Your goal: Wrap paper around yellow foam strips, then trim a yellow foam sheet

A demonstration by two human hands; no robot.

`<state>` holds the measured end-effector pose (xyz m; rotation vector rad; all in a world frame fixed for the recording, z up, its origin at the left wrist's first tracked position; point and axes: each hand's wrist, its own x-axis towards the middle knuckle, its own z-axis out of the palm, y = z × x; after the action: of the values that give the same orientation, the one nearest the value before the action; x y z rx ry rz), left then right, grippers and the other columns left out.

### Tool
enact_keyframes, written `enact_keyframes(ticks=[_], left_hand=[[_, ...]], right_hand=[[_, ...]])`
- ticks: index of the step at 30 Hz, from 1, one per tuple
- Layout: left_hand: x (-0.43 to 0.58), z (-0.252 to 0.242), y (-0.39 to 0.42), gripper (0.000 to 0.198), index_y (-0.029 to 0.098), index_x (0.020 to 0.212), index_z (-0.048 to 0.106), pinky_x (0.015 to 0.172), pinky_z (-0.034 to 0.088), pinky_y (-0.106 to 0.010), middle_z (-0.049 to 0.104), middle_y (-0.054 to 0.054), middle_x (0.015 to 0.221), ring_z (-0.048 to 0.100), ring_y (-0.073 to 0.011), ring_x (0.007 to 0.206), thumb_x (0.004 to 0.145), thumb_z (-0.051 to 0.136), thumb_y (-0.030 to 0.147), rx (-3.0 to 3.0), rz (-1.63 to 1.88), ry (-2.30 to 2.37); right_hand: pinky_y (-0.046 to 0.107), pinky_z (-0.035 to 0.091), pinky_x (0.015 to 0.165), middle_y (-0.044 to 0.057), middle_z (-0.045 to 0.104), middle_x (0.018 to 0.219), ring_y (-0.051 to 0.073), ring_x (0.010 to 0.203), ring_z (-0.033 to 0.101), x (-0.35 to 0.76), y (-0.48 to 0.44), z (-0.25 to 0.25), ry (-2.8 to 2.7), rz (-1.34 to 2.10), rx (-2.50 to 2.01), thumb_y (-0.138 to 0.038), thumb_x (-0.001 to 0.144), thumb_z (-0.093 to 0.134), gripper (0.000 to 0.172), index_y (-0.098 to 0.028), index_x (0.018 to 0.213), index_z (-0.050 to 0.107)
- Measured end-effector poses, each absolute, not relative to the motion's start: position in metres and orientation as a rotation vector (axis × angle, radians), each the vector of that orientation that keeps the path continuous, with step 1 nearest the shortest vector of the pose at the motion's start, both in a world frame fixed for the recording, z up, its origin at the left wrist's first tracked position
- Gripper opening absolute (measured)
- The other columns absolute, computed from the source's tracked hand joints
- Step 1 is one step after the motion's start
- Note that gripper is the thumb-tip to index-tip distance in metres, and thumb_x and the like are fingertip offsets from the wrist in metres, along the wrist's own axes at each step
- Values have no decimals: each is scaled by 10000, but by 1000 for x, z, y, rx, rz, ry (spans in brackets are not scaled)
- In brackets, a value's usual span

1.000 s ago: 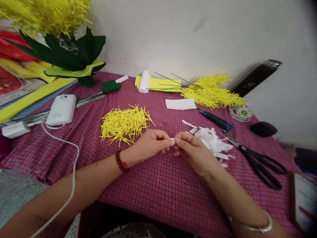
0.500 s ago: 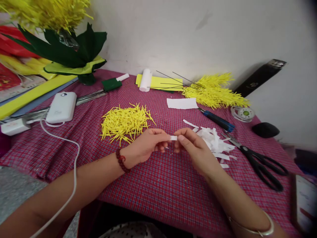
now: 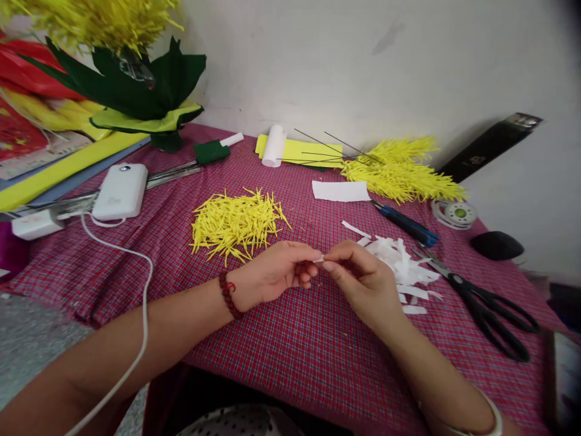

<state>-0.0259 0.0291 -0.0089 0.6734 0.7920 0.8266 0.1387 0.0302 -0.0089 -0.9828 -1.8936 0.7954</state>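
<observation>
White strip [image 3: 319,260], pinched by left hand [image 3: 284,272] and right hand [image 3: 370,287], narrower-looking than a moment earlier.

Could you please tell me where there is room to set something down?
The red checked cloth is largely bare between its near edge and the left hand, and between the twisted yellow strip heap and the white paper roll. Right of the right hand, white paper strips and black-handled metal scissors crowd it.

a dark red beaded bracelet [image 3: 232,297] with a small red loop [image 3: 231,286] circled the left wrist [image 3: 247,289]; a pale bangle [image 3: 495,413] ringed the bare right forearm [image 3: 436,369]. lower down, what seemed a white, black-dotted garment [image 3: 240,422] showed partly.
</observation>
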Motion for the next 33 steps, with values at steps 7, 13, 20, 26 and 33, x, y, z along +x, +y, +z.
enact_keyframes(ticks=[7,13,20,26,33], left_hand=[[-23,-10,27,272,138,628,539,483,364,-196,531,38,573,456,-38,462,818,592,326,942,902,920],[-22,-2,21,169,183,923,515,550,442,-228,571,46,702,536,-68,536,810,591,283,1198,1144,848],[-16,-3,15,142,170,833,543,594,440,-210,567,40,715,538,-65,617,741,651,165,1210,1202,770],[-18,-1,15,119,146,730,580,589,451,-218,586,23,643,548,-76,595,768,672,212,1223,1277,739],[-19,1,16,136,147,669,583,646,470,-232,586,7,681,555,-90,669,771,662,192,1270,1319,753]], right_hand=[[288,423,573,-10,606,636,136,603,547,142,33,-7,-1688,1039,-1068,-285,800,634,132,-214,692,603],[275,424,574,-30,596,593,118,570,533,143,37,-11,-1482,1183,-1047,-295,794,648,147,-210,684,600],[266,444,595,-22,604,663,116,636,546,140,27,-2,-1518,1081,-935,-230,802,649,100,-225,706,624],[255,475,574,-20,629,664,116,629,581,139,21,4,-1578,1060,-901,-211,804,648,55,-220,751,651],[243,480,583,-28,617,681,108,644,580,139,24,1,-1533,1051,-868,-179,793,659,78,-224,737,631]])
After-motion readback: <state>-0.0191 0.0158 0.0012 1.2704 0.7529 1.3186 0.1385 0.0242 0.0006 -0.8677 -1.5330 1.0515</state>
